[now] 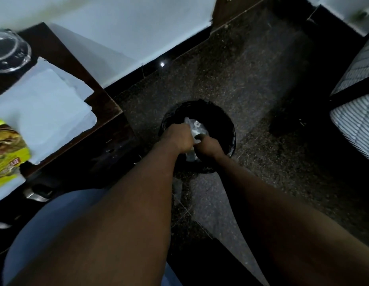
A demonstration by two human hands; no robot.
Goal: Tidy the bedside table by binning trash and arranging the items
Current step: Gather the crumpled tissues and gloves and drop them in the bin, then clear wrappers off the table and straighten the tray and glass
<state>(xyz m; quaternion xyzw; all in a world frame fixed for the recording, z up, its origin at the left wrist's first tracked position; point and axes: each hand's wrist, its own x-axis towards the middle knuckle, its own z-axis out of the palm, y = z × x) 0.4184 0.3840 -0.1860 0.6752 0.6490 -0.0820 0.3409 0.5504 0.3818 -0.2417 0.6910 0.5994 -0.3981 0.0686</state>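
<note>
Covering most of the view is a dark speckled stone floor (262,79), and its far right part lies in deep shadow where almost nothing can be made out. Behind it stands a pale white wall (117,21) with a black skirting. At the left is a dark brown wooden bedside table (55,50), cut off by the picture edge. At the right edge shows only a corner of a white mattress with thin dark stripes (356,124). On the table lie large white paper sheets (41,104) with uneven borders, partly out of the picture.

On the floor, near the table corner, stands a round black bin with a black bag lining (222,114). Its near side is hidden by the two forearms.

On the paper, at the left edge, lies a yellow-green printed food packet (8,149); it is cropped and its text is not readable. At the far side of the table sits a clear round plastic lid (8,50), also cropped.

The left hand (179,137) and the right hand (208,147) are both over the mouth of the bin, close together. Between them is a crumpled clear plastic wrapper (195,125), inside the bin opening. The left fingers are curled around it. The right thumb presses on it; the other right fingers are hidden under the hand. What lies deeper in the bin, I cannot tell.
</note>
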